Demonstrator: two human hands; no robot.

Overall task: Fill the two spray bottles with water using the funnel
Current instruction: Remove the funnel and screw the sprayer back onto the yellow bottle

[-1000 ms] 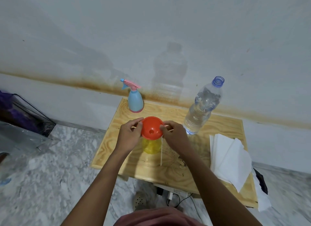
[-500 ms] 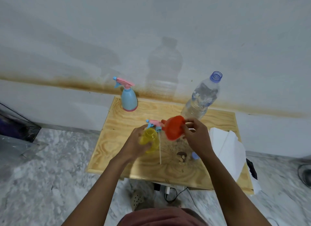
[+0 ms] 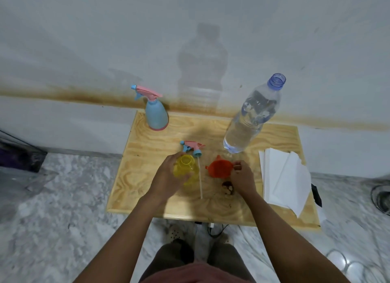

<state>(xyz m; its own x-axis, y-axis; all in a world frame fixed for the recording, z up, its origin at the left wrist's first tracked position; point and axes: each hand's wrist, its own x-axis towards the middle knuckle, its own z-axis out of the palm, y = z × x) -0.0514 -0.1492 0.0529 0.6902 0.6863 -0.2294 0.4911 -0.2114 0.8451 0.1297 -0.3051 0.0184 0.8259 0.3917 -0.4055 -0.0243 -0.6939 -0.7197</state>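
Observation:
The open yellow spray bottle (image 3: 185,166) stands on the wooden table (image 3: 135,177), and my left hand (image 3: 168,177) grips its side. Its pink and blue spray head (image 3: 192,147) lies just behind it, the white tube running toward me. The orange funnel (image 3: 219,168) lies on its side on the table to the right of the bottle. My right hand (image 3: 242,177) pinches the funnel's rim with curled fingers. The blue spray bottle (image 3: 157,116), spray head on, stands at the back left. An uncapped clear water bottle (image 3: 251,118), partly full, stands at the back right.
A stack of white paper towels (image 3: 282,177) lies on the table's right side. A small brown object (image 3: 228,187) sits beside my right wrist. The wall runs right behind the table. Marble floor, cables and my feet are below the front edge.
The funnel came off the yellow bottle's neck, was carried right by my right hand, and now lies on the table. My left hand moved from the funnel to the bottle's side.

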